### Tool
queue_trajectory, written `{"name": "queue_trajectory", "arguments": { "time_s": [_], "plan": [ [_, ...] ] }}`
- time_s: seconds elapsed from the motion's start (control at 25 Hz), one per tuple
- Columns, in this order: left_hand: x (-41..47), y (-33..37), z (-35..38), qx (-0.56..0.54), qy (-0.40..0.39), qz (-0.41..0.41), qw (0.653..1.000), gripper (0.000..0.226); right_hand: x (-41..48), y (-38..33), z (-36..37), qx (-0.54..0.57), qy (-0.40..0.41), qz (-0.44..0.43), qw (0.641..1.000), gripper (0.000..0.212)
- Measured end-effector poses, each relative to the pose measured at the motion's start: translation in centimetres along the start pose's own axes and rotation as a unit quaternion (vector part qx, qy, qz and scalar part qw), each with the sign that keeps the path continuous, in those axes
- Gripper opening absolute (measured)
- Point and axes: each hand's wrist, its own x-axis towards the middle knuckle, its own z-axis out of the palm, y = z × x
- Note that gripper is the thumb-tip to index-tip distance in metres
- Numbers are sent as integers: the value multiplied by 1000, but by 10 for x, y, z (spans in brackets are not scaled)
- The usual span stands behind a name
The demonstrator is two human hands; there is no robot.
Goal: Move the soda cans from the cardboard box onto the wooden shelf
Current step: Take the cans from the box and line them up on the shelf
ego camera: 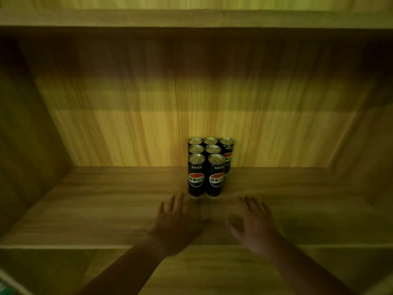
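seven soda cans (209,165) are counted upright on the wooden shelf (106,209), packed touching one another just ahead of both hands and set against the back panel (148,124). two columns of three are seen between the hands' lines of reach, and a single can (227,154) is placed at the rear, ahead of the right hand (253,224). the two front cans are found just beyond the fingertips, apart from them, with no contact shown

the left hand (176,222) is held flat with fingers spread and straight, and nothing is gripped by it. the right hand is likewise spread and empty, palm down over the shelf board; whether either palm is resting on the wood or hovering above it cannot be told, since both are blurred and dimly lit

the task is judged to be partly done at least: a block of cans is shelved and no can is being carried. the third column is left with one can only, so more placing is probably expected

the cardboard box is not in view, so the number of cans left in it cannot be known. the rear cans are mostly hidden by those nearer the hands, only their tops being shown. a green patch (4,288) below and left of the left forearm is cut off by the frame edge and cannot be identified
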Motion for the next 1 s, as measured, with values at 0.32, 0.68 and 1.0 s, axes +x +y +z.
{"name": "queue_trajectory", "arguments": {
  "time_s": [0.32, 0.68, 1.0],
  "plan": [
    [-81, 36, 7, 2, 2, 27, 1000, 93, -105, -10, -20, 15, 20, 16, 1000, 82],
    [-215, 149, 24, -14, -4, 44, 999, 92, -294, 16, -6, 54, -12, 47, 997, 82],
    [-274, 252, 83, -54, -71, 77, 993, 92, -412, 69, 42, 33, -68, 74, 994, 85]
  ]
}}
